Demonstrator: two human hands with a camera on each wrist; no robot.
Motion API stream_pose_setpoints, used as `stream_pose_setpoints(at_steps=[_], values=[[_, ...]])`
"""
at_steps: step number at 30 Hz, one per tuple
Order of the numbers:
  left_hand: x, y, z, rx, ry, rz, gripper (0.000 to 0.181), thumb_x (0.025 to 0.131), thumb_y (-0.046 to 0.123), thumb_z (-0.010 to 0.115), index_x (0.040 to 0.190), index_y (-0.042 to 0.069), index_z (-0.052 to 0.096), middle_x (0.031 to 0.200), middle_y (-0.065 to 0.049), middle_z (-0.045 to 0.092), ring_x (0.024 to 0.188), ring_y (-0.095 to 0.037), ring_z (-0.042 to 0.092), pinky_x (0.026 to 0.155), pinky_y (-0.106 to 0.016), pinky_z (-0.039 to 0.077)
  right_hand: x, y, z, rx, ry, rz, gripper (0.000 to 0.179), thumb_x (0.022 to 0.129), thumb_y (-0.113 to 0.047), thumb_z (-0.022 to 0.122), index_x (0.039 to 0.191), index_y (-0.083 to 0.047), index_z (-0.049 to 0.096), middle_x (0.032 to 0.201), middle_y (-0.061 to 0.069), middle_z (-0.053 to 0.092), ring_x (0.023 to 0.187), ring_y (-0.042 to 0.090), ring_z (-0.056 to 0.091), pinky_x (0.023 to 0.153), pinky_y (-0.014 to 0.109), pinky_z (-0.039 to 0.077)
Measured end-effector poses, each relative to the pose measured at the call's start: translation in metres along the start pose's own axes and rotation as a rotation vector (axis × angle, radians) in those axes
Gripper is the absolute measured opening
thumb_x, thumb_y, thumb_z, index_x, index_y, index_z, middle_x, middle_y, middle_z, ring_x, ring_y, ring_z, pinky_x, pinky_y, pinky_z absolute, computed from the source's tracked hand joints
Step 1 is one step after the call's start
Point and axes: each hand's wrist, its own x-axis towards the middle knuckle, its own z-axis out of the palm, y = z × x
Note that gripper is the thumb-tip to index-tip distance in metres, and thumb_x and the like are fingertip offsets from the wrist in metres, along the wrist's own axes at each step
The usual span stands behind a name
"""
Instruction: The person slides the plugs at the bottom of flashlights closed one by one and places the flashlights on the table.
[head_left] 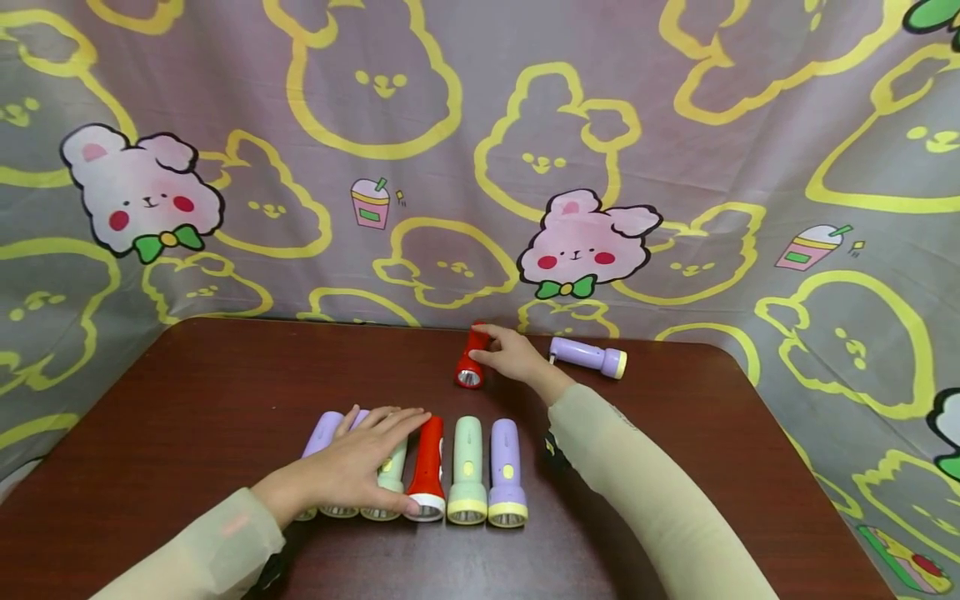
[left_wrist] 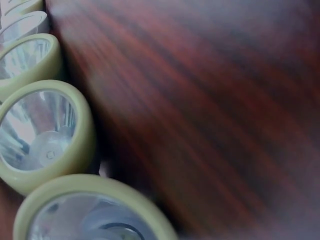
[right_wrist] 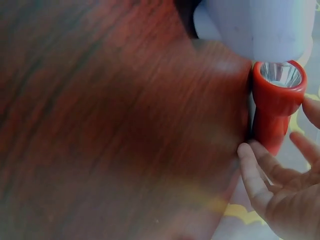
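My left hand (head_left: 352,462) spreads over the left part of a row of flashlights. Its thumb touches the white-rimmed head of a red flashlight (head_left: 429,458), and a fingertip lies at that flashlight's tail. The purple and green flashlights under this hand are partly covered. To the right in the row lie a green flashlight (head_left: 468,467) and a purple flashlight (head_left: 507,471). Farther back, my right hand (head_left: 513,357) reaches to another red flashlight (head_left: 470,372), fingers extended around its body and tail. The right wrist view shows the thumb beside its head (right_wrist: 280,87).
A purple flashlight (head_left: 588,357) lies on its side at the back right, beyond my right wrist. Everything rests on a dark brown table (head_left: 187,417). A patterned curtain (head_left: 442,192) hangs behind the back edge. The left wrist view shows several flashlight lenses (left_wrist: 40,130).
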Motion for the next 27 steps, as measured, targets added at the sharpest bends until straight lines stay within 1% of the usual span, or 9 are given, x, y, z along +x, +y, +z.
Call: stream_pose_setpoints(at_steps=[4, 8, 13, 17, 19, 21, 23, 25, 27], values=[[0.0, 0.0, 0.0, -0.004, -0.007, -0.003, 0.116, 0.065, 0.088, 0.061, 0.156, 0.023, 0.031, 0.161, -0.001, 0.034, 0.146, -0.032, 0.029, 0.111, -0.076, 0.01, 0.0, -0.002, -0.002, -0.039, -0.069, -0.023, 0.049, 0.098, -0.03, 0.06, 0.144, -0.016, 0.053, 0.124, 0.015, 0.063, 0.108, 0.028, 0.057, 0.096, 0.043, 0.049], [0.001, 0.0, 0.0, -0.001, -0.011, -0.004, 0.116, 0.065, 0.089, 0.061, 0.156, 0.023, 0.031, 0.161, -0.002, 0.033, 0.146, -0.032, 0.028, 0.111, -0.076, 0.01, -0.002, -0.001, -0.005, -0.037, -0.099, -0.026, 0.048, 0.096, -0.034, 0.063, 0.14, -0.016, 0.055, 0.111, 0.013, 0.063, 0.098, 0.025, 0.056, 0.086, 0.038, 0.048], [0.0, 0.001, 0.0, -0.001, -0.012, -0.004, 0.116, 0.065, 0.089, 0.06, 0.156, 0.023, 0.03, 0.161, -0.002, 0.033, 0.146, -0.032, 0.029, 0.11, -0.076, 0.011, -0.007, 0.001, -0.003, -0.007, -0.076, -0.022, 0.041, 0.093, -0.039, 0.068, 0.126, -0.017, 0.057, 0.079, 0.005, 0.054, 0.076, 0.019, 0.051, 0.069, 0.03, 0.041], [0.0, 0.001, 0.0, -0.008, -0.013, -0.003, 0.116, 0.066, 0.088, 0.061, 0.157, 0.023, 0.03, 0.161, -0.002, 0.033, 0.146, -0.032, 0.028, 0.111, -0.076, 0.01, -0.009, 0.004, 0.001, 0.001, -0.019, -0.022, 0.033, 0.092, -0.034, 0.07, 0.114, -0.015, 0.055, 0.068, 0.0, 0.044, 0.066, 0.016, 0.045, 0.063, 0.028, 0.037], [0.0, 0.001, 0.0, -0.009, -0.011, -0.003, 0.116, 0.066, 0.088, 0.061, 0.157, 0.023, 0.03, 0.161, -0.002, 0.033, 0.146, -0.032, 0.028, 0.111, -0.076, 0.01, -0.009, 0.005, 0.003, 0.012, 0.017, -0.017, 0.031, 0.091, -0.028, 0.073, 0.111, -0.014, 0.053, 0.07, 0.001, 0.047, 0.069, 0.017, 0.047, 0.064, 0.028, 0.038], [0.0, 0.0, 0.001, -0.007, -0.009, -0.003, 0.116, 0.065, 0.088, 0.061, 0.157, 0.023, 0.03, 0.162, -0.002, 0.032, 0.146, -0.032, 0.028, 0.111, -0.075, 0.009, -0.01, 0.006, 0.003, 0.04, 0.047, -0.001, 0.032, 0.089, -0.021, 0.074, 0.111, -0.013, 0.053, 0.081, 0.003, 0.054, 0.077, 0.019, 0.051, 0.069, 0.028, 0.041], [0.0, 0.0, 0.001, -0.005, -0.007, -0.002, 0.116, 0.066, 0.088, 0.061, 0.157, 0.024, 0.03, 0.162, -0.001, 0.032, 0.146, -0.032, 0.028, 0.112, -0.075, 0.009, -0.012, 0.007, 0.004, 0.083, 0.071, 0.02, 0.035, 0.088, -0.015, 0.074, 0.114, -0.01, 0.052, 0.094, 0.009, 0.06, 0.086, 0.022, 0.056, 0.074, 0.029, 0.046], [0.0, 0.0, 0.001, -0.007, -0.007, -0.003, 0.116, 0.066, 0.088, 0.061, 0.157, 0.024, 0.03, 0.162, -0.001, 0.032, 0.147, -0.032, 0.027, 0.112, -0.075, 0.009, -0.013, 0.009, 0.004, 0.127, 0.084, 0.059, 0.039, 0.087, -0.012, 0.073, 0.118, -0.007, 0.05, 0.108, 0.014, 0.061, 0.095, 0.025, 0.058, 0.079, 0.031, 0.049], [0.0, 0.001, 0.001, -0.01, -0.009, -0.004, 0.116, 0.066, 0.088, 0.061, 0.157, 0.023, 0.03, 0.162, -0.001, 0.032, 0.147, -0.033, 0.027, 0.112, -0.075, 0.008, -0.014, 0.01, 0.004, 0.165, 0.082, 0.097, 0.046, 0.086, -0.011, 0.072, 0.125, -0.003, 0.05, 0.11, 0.019, 0.06, 0.097, 0.028, 0.058, 0.08, 0.032, 0.051]])
